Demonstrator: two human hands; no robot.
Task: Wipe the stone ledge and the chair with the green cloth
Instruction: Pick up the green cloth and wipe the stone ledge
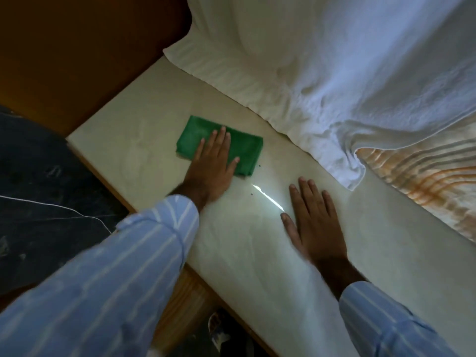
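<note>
Head view: folded green cloth (219, 145) lies flat on pale stone ledge (144, 140), near its far end. Left hand (212, 166) lies palm-down on the cloth's near edge, fingers extended and slightly spread, no pinch. Right hand (313, 222) is flat on bare ledge well apart from the cloth, 4 fingers close together, thumb splayed. Both sleeves are striped blue. White bedsheet (322, 68) borders the ledge's far side. 2 dark specks sit on the ledge between the hands.
</note>
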